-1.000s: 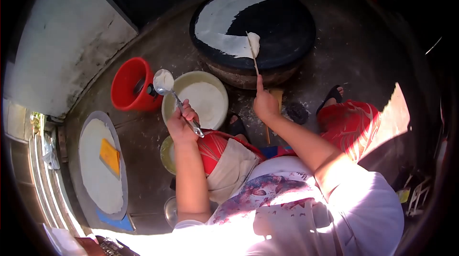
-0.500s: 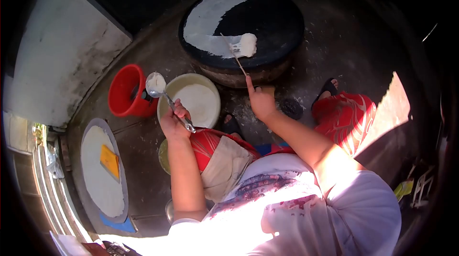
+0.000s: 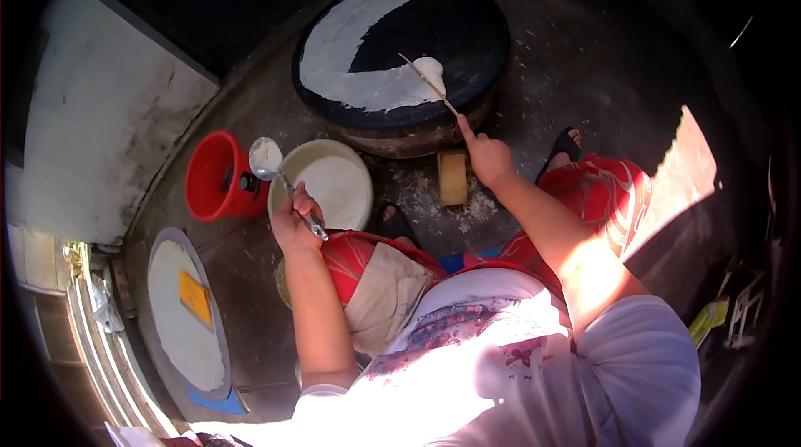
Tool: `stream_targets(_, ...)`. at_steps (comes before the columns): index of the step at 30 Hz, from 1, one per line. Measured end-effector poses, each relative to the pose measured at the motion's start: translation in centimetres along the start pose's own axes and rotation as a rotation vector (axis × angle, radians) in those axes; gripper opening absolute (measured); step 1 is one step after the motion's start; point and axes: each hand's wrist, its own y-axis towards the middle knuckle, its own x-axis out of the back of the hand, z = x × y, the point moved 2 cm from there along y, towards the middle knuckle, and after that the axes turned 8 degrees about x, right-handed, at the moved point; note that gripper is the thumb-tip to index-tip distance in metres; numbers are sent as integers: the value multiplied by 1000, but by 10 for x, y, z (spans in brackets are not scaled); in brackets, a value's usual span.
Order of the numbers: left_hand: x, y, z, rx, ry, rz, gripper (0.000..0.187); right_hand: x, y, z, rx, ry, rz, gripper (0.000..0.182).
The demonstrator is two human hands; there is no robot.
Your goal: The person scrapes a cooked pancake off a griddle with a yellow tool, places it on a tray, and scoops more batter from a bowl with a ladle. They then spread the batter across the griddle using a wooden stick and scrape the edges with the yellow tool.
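Note:
My left hand (image 3: 295, 223) is closed round the handle of a metal ladle (image 3: 288, 188), whose bowl holds white batter, beside a pale basin (image 3: 365, 176) of white batter. In my right hand (image 3: 489, 160) is a thin stick-like spreader (image 3: 428, 85), held out over the near edge of a large round black griddle (image 3: 471, 25). Its far end touches or hovers at a thick blob of batter (image 3: 430, 71). A thin white layer of batter (image 3: 334, 50) curves along the griddle's left and near sides; black surface shows in the middle and right.
A red bucket (image 3: 200, 176) stands left of the basin. On the floor at left lies a round board with a thin white sheet (image 3: 179, 326) and a yellow scraper (image 3: 194, 298). A wooden block (image 3: 453, 178) sits before the griddle, between my sandalled feet.
My right hand has moved right with the spreader, and the batter strip reaches further right along the near edge. The wooden block shows more fully. My left hand still holds the ladle; the view shifted.

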Motion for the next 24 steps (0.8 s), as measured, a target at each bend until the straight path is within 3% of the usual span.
stream_targets(2, 0, 2, 2, 21, 0, 13, 27, 12, 4, -18, -55, 21, -14, 65)
stream_targets(4, -1, 1, 4, 5, 5, 11, 28, 20, 5, -27, -424, 901, -61, 56)
stream_targets(5, -1, 2, 5, -20, 20, 9, 28, -12, 16, -31, -505, 1440, -117, 50)
stream_targets(6, 0, 3, 4, -19, 22, 10, 28, -15, 8, -24, -506, 1442, -119, 50)
stream_targets(8, 1, 6, 4, 12, -1, 48, 28, -14, -11, 2, -29, 499, -244, 55)
stream_targets(9, 0, 7, 5, 14, 1, 44, 28, -12, -13, -4, -33, 501, -241, 55)
stream_targets(11, -3, 7, 7, 14, -26, 32, 28, -3, -21, -23, 58, 174, -354, 54)
stream_targets(15, 0, 12, 7, 10, 4, 19, 29, 14, -1, -83, -159, 99, -346, 49)
stream_targets(17, 0, 15, 9, 14, 5, 46, 29, 18, 10, -85, -285, 404, -366, 48)
stream_targets(18, -2, 16, 11, 15, 5, 47, 29, 20, 10, -78, -269, 539, -375, 46)
stream_targets(20, -6, 15, 13, -6, 8, 10, 30, 21, -6, -61, -1, 384, -385, 44)
stream_targets(24, -7, 17, 17, -7, -12, 3, 31, 14, -7, -109, 19, 199, -366, 41)
